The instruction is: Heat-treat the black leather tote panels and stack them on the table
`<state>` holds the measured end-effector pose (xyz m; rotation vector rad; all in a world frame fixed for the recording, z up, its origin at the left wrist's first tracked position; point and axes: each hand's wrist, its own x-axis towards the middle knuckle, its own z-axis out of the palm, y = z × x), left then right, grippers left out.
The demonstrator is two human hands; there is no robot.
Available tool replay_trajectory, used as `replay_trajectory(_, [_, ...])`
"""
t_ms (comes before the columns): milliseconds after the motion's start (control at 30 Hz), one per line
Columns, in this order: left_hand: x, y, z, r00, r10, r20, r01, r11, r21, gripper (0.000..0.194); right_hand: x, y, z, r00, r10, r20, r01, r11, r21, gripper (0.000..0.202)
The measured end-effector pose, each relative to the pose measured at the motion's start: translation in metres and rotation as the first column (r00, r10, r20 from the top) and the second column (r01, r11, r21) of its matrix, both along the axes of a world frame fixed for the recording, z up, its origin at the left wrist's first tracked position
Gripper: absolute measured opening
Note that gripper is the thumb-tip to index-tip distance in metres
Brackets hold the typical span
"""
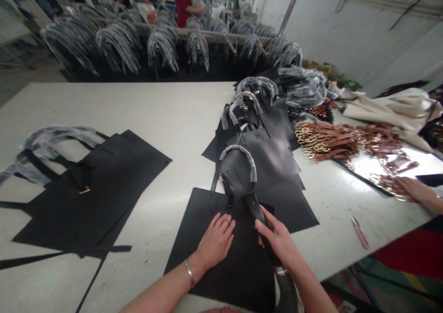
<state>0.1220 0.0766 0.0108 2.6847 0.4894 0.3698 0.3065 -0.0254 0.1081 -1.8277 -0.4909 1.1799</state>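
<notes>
A black bag panel (194, 230) lies flat on the white table in front of me, its handle (238, 151) wrapped in clear plastic and arching away. My left hand (217, 239) rests on the panel, palm down, fingers lying flat. Between the thumb and fingers of my right hand (272, 234) is a black strap (252, 204), pinched near the base of the handle; the strap hangs down past my wrist. Beyond the panel, more black bag panels (270, 151) with wrapped handles overlap in a pile.
More black panels (86, 202) with loose straps lie at left on the table (166, 105). Brown straps with gold clasps (328, 140) are heaped at right, near another person's hand (418, 190). Pink-handled snips (360, 233) lie near the right edge. Wrapped handles (117, 45) hang behind.
</notes>
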Motion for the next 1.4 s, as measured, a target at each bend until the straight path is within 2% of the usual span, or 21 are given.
replay_trajectory(100, [-0.002,-0.003,-0.003,1.0,-0.005,0.01,0.005,1.0,0.016,0.035,-0.001,0.005,0.001,0.992,0.125,-0.024,-0.126,0.991,-0.041,0.074])
replay_trajectory(233, [-0.004,-0.003,-0.004,0.999,-0.038,0.029,0.038,0.999,0.018,0.032,-0.002,0.02,-0.008,0.964,0.259,-0.064,-0.264,0.96,-0.094,0.069])
replay_trajectory(400, [-0.004,-0.001,-0.003,0.998,-0.039,0.045,0.038,0.999,0.018,0.032,-0.006,0.049,-0.014,0.954,0.265,-0.14,-0.276,0.959,-0.066,0.075])
replay_trajectory(533, [-0.006,0.0,-0.009,0.995,-0.034,0.089,0.033,0.999,0.01,0.029,-0.002,0.039,-0.01,0.934,0.325,-0.149,-0.341,0.935,-0.099,0.07])
replay_trajectory(633, [-0.008,-0.001,-0.015,0.993,-0.065,0.101,0.062,0.997,0.036,0.028,0.002,0.027,-0.005,0.927,0.317,-0.201,-0.345,0.93,-0.128,0.066])
replay_trajectory(733, [-0.009,-0.003,-0.021,0.993,-0.06,0.099,0.054,0.996,0.065,0.028,-0.001,0.035,-0.002,0.93,0.294,-0.22,-0.328,0.935,-0.135,0.067])
replay_trajectory(900, [-0.009,-0.006,-0.03,0.986,-0.087,0.143,0.076,0.994,0.081,0.029,-0.014,0.063,-0.007,0.907,0.392,-0.155,-0.405,0.911,-0.07,0.068])
replay_trajectory(1033, [-0.009,-0.006,-0.033,0.98,-0.118,0.161,0.107,0.992,0.073,0.023,-0.022,0.06,-0.008,0.878,0.475,-0.065,-0.479,0.873,-0.095,0.06])
replay_trajectory(1167, [-0.008,-0.007,-0.034,0.982,-0.14,0.125,0.135,0.99,0.045,0.016,-0.032,0.064,-0.008,0.85,0.526,-0.022,-0.523,0.84,-0.142,0.061])
replay_trajectory(1333, [-0.004,-0.009,-0.035,0.993,-0.095,0.068,0.095,0.995,0.012,0.021,-0.05,0.099,-0.01,0.817,0.543,0.193,-0.528,0.84,-0.127,0.06])
replay_trajectory(1400, [-0.003,-0.009,-0.036,0.997,-0.069,0.028,0.069,0.998,0.005,0.026,-0.054,0.102,-0.01,0.81,0.543,0.219,-0.532,0.839,-0.114,0.061])
